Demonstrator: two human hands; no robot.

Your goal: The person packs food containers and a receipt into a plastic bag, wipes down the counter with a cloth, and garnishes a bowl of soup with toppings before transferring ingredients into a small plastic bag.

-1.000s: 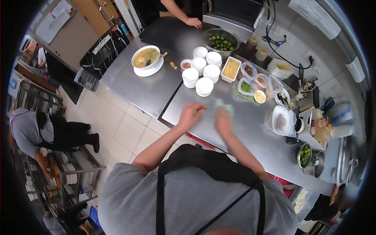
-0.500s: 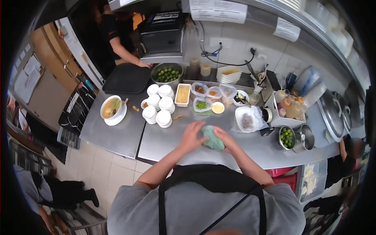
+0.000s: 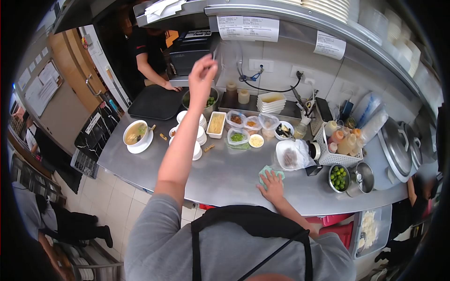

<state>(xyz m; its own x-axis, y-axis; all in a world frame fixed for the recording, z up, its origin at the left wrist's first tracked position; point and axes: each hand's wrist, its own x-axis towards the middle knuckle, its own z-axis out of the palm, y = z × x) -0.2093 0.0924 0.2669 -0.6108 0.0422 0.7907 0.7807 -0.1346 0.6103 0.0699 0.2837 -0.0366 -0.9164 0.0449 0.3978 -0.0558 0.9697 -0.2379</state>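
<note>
My left hand (image 3: pixel 204 72) is raised in the air before the black printer (image 3: pixel 193 51), its fingers loosely bent and apart, with nothing visible in them. Flat on a green cloth (image 3: pixel 268 171) lies my right hand (image 3: pixel 273 186), fingers stretched, pressing it to the steel counter (image 3: pixel 225 180). Stacked white cups (image 3: pixel 200 136) are partly hidden behind my left forearm. A white tray of yellow food (image 3: pixel 216 124) sits beside them. Beyond my right hand are a container of chopped greens (image 3: pixel 237 136), a small pale-filled bowl (image 3: pixel 256 141) and a plastic-covered white container (image 3: pixel 289 154).
A soup bowl (image 3: pixel 136 133) on a saucer stands left, near a black tray (image 3: pixel 157 102). To the right are a bottle basket (image 3: pixel 338 157), a bowl of green limes (image 3: pixel 339 178) and metal lids (image 3: pixel 393 143). A shelf (image 3: pixel 276 11) overhangs the counter. A co-worker's hand (image 3: pixel 172 86) touches the tray.
My left hand has left the cloth and risen forward and left, over the cups. My right hand has moved slightly right and down, and the bunched cloth now lies flatter beneath it.
</note>
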